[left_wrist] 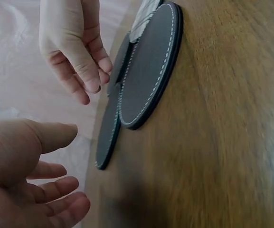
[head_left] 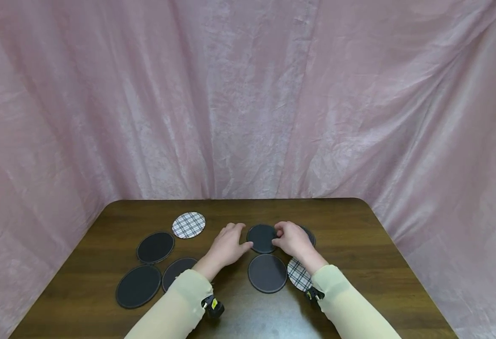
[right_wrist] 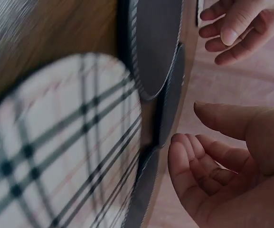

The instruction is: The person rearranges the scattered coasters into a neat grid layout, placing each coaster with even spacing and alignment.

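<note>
Two bare hands hover over a right-hand group of round coasters. My left hand is just left of a black coaster, thumb near its edge and fingers relaxed. On that coaster's other side is my right hand, its fingers loosely bent with a gap to the thumb and nothing held. A dark grey coaster with a stitched rim lies closer to me. Beneath the right hand and wrist, another dark coaster and a plaid coaster are partly covered.
Another group lies left on the brown wooden table: a plaid coaster, a black coaster, a larger-looking black one nearer me, and a dark coaster partly behind the left sleeve. A pink curtain hangs behind the table.
</note>
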`<state>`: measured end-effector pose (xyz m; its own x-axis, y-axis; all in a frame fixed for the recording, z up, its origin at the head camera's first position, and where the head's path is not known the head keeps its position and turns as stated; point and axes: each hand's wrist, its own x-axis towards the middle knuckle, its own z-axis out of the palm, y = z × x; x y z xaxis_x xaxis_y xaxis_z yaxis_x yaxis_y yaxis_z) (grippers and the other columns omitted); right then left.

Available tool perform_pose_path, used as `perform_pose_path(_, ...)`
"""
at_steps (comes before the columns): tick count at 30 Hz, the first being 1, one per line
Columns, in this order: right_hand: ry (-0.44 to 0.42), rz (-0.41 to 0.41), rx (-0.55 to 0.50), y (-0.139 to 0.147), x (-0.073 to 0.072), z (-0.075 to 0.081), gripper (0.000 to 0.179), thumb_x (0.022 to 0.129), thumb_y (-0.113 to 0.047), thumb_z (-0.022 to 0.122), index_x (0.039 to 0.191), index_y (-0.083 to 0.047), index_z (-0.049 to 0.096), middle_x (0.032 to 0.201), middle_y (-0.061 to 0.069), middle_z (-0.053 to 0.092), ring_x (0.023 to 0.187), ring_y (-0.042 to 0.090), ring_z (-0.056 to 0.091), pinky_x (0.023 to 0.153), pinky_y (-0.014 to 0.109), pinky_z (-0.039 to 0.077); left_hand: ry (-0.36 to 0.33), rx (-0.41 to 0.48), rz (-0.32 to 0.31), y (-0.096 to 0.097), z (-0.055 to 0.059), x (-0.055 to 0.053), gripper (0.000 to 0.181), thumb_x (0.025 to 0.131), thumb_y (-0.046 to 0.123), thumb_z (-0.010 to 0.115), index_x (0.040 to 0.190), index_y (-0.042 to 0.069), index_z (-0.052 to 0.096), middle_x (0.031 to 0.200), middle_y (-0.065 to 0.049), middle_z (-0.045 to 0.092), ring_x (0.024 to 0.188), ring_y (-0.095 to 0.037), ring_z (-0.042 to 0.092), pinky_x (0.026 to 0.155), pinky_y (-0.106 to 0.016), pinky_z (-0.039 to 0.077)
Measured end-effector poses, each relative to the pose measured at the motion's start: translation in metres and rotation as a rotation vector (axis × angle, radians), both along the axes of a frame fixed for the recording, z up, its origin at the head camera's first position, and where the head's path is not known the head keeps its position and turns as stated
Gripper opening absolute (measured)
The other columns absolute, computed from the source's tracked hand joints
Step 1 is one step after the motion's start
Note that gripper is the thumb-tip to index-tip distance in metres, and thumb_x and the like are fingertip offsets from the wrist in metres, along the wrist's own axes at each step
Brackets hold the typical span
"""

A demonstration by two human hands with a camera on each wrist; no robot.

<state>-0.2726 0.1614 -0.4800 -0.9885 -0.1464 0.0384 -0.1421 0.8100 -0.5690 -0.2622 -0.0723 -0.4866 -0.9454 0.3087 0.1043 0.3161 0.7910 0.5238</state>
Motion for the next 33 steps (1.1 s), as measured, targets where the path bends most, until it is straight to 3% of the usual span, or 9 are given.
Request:
perform_pose_path(6, 0.049, 0.030, 0.035, -0.016, 0.007, 0.005, 0.043, 0.095, -0.019, 0.088, 0.132, -0.003, 0.075, 0.108, 0.006, 0.077, 0.103, 0.028, 0.074, 0.094, 0.051, 0.056, 0.037, -0.037, 0.009, -0.016, 0.009, 0.009, 0.064, 0.101, 0.032, 0.082, 0.150, -0.003, 0.060, 0.148, -0.025, 0.063, 0.138, -0.045, 0.059, 0.113, -0.062, 0.047)
perform_pose_path(12, 0.081, 0.079, 0.065, -0.032, 0.018, 0.003, 0.047, 0.097, -0.026, 0.087, 0.138, -0.004, 0.074, 0.127, 0.014, 0.078, 0.118, 0.034, 0.074, 0.100, 0.055, 0.056, 0.066, -0.083, 0.034, -0.034, 0.011, 0.023, 0.067, 0.101, 0.033, 0.082, 0.152, -0.004, 0.059, 0.157, -0.025, 0.057, 0.150, -0.045, 0.049, 0.121, -0.069, 0.035)
perform_pose_path(24, 0.078, 0.191, 0.072, -0.063, 0.036, 0.008, 0.056, 0.103, -0.033, 0.081, 0.150, -0.004, 0.066, 0.154, 0.020, 0.062, 0.148, 0.039, 0.054, 0.116, 0.060, 0.046, 0.053, -0.123, 0.080, -0.074, 0.015, 0.051, 0.074, 0.101, 0.035, 0.084, 0.156, -0.004, 0.055, 0.163, -0.028, 0.049, 0.157, -0.051, 0.036, 0.122, -0.077, 0.025)
perform_pose_path(33, 0.108, 0.271, 0.129, -0.079, 0.047, 0.005, 0.060, 0.107, -0.034, 0.076, 0.155, -0.002, 0.061, 0.160, 0.019, 0.057, 0.157, 0.041, 0.043, 0.126, 0.058, 0.034, 0.068, -0.147, 0.124, -0.106, 0.015, 0.071, 0.077, 0.099, 0.037, 0.084, 0.157, -0.005, 0.054, 0.163, -0.028, 0.050, 0.156, -0.054, 0.036, 0.120, -0.080, 0.024)
